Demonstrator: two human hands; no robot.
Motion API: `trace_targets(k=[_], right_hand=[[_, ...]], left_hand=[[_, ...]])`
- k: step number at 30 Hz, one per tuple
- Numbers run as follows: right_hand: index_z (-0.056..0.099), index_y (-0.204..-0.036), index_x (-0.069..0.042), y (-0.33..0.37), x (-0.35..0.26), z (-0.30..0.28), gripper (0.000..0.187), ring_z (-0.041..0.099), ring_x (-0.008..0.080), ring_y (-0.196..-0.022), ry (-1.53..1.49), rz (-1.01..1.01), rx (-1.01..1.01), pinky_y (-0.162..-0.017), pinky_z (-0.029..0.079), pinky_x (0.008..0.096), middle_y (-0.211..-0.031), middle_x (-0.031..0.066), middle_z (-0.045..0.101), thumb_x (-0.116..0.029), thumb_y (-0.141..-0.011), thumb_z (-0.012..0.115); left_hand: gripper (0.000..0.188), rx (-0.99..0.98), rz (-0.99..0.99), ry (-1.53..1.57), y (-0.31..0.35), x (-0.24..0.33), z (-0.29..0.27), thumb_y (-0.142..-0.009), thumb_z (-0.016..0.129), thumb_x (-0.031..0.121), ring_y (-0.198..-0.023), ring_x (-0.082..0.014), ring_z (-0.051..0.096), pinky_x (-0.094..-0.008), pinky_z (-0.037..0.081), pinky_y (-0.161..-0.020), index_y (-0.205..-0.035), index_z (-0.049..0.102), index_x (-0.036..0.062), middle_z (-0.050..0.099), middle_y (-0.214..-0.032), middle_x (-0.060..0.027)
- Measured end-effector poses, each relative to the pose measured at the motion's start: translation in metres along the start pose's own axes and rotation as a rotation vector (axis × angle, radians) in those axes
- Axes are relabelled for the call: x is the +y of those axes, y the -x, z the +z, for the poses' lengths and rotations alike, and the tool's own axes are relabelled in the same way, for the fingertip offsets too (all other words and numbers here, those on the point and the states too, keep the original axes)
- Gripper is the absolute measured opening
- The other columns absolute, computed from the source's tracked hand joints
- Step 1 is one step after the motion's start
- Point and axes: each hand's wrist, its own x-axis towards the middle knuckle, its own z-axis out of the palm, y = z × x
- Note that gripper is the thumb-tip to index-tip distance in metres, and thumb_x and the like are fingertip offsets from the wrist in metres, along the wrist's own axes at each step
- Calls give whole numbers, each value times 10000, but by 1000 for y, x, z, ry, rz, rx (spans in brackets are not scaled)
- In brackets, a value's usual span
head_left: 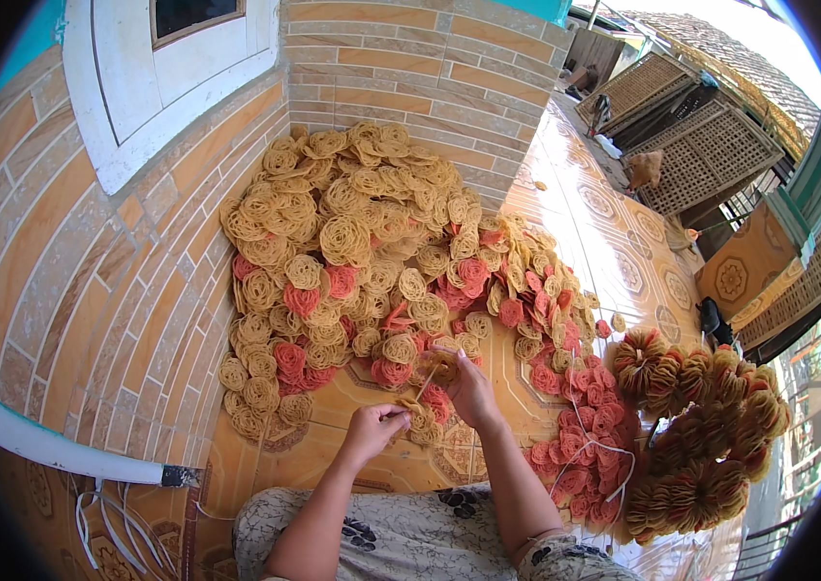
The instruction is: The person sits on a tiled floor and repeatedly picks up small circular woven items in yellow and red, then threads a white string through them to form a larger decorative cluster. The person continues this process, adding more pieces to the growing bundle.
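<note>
My right hand has its thumb and fingers closed round a yellow round lacy cracker. Lower and to the left, my left hand is pinched, with yellow lacy cracker pieces at its fingertips. A thin pale strand runs between the two hands; whether it is string or a stick I cannot tell. Just beyond my hands spreads a big heap of swirled yellow crackers, with pink crackers mixed in.
To my right lie strung pink crackers with a loose white string. Beside them are thick bundles of yellow-brown crackers. A tiled wall closes off the left. White strips hang at lower left, and woven panels stand at far right.
</note>
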Motion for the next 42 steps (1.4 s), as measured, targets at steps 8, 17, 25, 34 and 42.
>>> trace_targets(k=[8,17,25,34,42], right_hand=[[507,-1281,-7,-3,5,3,424,491,306,-1205,414,-105,0,-1038,367,448,-1280,138,546,-304,-1007,377],[713,-891,-129,-15,31,-5,118,556,201,-831,1711,-482,343,-771,407,387,-902,43,627,-208,-808,687],[579,-701,-5,-13,11,1,317,343,62,-590,885,19,208,-527,295,273,-593,-38,386,-237,-900,660],[705,-968,-121,-10,34,-3,185,559,269,-978,1544,-347,-43,-823,424,405,-1123,72,610,-98,-794,647],[593,-1190,-174,-12,59,1,442,486,345,-1080,1802,-243,202,-892,404,444,-1206,116,531,-270,-770,692]], left_hand=[[180,17,13,-4,-5,-6,-6,-899,643,123,-757,-71,608,-222,470,-700,-987,684,-29,691,-825,-43],[203,162,2,-231,-7,-4,-23,-877,655,176,-698,-90,630,-254,479,-662,-963,697,-2,717,-791,-52],[213,107,-9,-224,-6,-2,-20,-889,649,174,-712,-79,618,-244,470,-663,-990,694,-7,716,-812,-60],[186,199,34,-185,-12,-18,-25,-887,651,137,-702,-69,599,-228,459,-652,-972,682,-25,699,-789,-44],[185,273,92,-181,-9,-7,-36,-880,649,154,-707,-94,633,-247,477,-664,-956,691,-10,710,-785,-66]])
